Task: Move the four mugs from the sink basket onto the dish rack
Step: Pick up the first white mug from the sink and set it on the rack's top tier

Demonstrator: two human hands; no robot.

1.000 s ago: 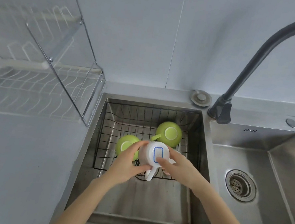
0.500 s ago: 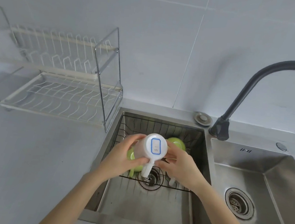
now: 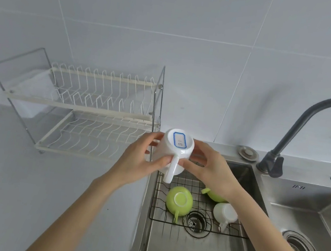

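A white mug (image 3: 175, 150) with a blue-framed label on its base is held upside down above the sink's left rim, handle pointing toward me. My left hand (image 3: 137, 159) grips its left side and my right hand (image 3: 211, 170) its right side. Below, in the black wire sink basket (image 3: 158, 201), lie a green mug (image 3: 179, 201) base up, a second green mug (image 3: 213, 195) partly hidden by my right wrist, and a smaller white mug (image 3: 225, 213). The two-tier white wire dish rack (image 3: 95, 136) stands on the counter to the left, with nothing on it.
A dark curved faucet (image 3: 300, 127) rises at the right behind the sinks. A second sink bowl (image 3: 306, 219) with a drain lies to the right. A round metal cap (image 3: 248, 153) sits on the ledge. Grey counter (image 3: 23, 190) spreads below the rack.
Both hands have lifted the white mug up out of the basket and leftward toward the rack. The view has tilted up, so the rack and the remaining mugs now show.
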